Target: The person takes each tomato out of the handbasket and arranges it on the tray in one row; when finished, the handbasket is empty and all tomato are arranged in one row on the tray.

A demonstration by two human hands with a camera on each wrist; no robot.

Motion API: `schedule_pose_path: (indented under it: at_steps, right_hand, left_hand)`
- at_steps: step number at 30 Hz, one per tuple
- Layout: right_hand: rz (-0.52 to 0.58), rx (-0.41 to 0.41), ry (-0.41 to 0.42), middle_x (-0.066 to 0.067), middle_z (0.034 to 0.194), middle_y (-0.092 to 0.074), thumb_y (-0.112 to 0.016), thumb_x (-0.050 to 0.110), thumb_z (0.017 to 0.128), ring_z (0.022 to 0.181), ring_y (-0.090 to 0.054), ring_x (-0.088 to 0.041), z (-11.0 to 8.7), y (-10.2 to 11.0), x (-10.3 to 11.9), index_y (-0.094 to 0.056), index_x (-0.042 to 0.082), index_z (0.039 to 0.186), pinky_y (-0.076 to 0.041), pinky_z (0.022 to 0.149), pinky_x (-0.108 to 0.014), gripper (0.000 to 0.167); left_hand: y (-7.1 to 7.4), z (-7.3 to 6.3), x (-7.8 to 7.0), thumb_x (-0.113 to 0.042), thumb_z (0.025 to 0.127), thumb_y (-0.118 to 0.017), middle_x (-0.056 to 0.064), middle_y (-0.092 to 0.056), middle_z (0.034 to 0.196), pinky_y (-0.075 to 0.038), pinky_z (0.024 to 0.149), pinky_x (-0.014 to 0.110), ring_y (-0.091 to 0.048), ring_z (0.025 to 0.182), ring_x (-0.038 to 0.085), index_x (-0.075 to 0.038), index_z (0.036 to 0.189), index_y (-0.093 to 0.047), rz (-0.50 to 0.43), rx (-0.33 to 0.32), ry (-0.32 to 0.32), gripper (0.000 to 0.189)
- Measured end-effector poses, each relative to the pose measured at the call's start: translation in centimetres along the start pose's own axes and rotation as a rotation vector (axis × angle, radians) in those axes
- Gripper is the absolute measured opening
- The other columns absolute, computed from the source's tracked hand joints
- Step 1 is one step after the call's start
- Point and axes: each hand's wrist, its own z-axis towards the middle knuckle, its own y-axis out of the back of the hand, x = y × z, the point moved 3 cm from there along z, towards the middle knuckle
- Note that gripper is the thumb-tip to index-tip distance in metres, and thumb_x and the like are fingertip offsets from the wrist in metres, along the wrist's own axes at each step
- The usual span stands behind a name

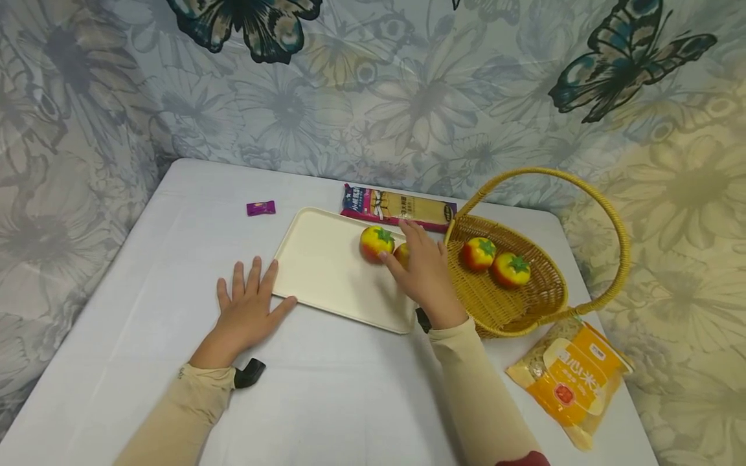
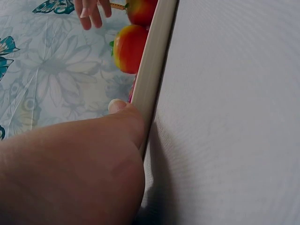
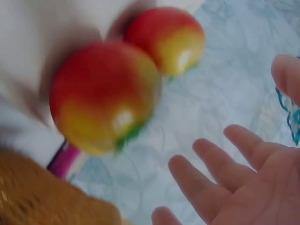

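Observation:
Two red-and-yellow fruits with green leafy tops, like toy persimmons or tomatoes, sit on the cream tray (image 1: pixel 326 259). One fruit (image 1: pixel 376 243) shows fully in the head view; the other fruit (image 3: pixel 104 96) is partly hidden there by my right hand (image 1: pixel 424 275). That hand hovers over the tray's right end with fingers spread, apart from both fruits in the right wrist view. My left hand (image 1: pixel 247 317) lies flat with fingers spread at the tray's left corner. Its thumb (image 2: pixel 125 112) touches the tray rim in the left wrist view.
Right of the tray stands a yellow wicker basket (image 1: pixel 489 310) with a tall handle, holding two similar fruits (image 1: pixel 511 270). A noodle packet (image 1: pixel 402 206) lies behind the tray. A purple wrapped candy (image 1: pixel 260 208) is at the back left, an orange snack bag (image 1: pixel 571 382) at the front right.

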Motion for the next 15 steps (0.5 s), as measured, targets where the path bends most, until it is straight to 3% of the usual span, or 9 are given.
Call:
schedule_pose_path:
  at_steps: [11,15]
  right_hand:
    - [0.051,-0.119,-0.072,-0.02,0.165,-0.039,-0.067,0.041,0.105,0.151,-0.034,-0.046,-0.9,5.4,-3.5,-0.038,0.007,0.164,-0.017,0.12,-0.07,0.074]
    - [0.054,-0.114,-0.115,-0.022,0.166,-0.037,-0.062,0.046,0.106,0.152,-0.033,-0.047,-1.2,6.8,-5.0,-0.035,0.008,0.166,-0.019,0.119,-0.071,0.076]
  left_hand:
    - [0.2,0.0,-0.1,-0.068,0.107,-0.04,0.025,0.012,0.174,0.021,0.112,0.074,0.026,0.154,0.049,-0.009,0.171,-0.003,-0.003,0.004,-0.001,0.095]
    - [0.2,-0.1,-0.2,-0.067,0.107,-0.041,0.025,0.011,0.174,0.021,0.112,0.074,0.025,0.155,0.05,-0.008,0.171,-0.004,-0.008,0.0,-0.003,0.095]
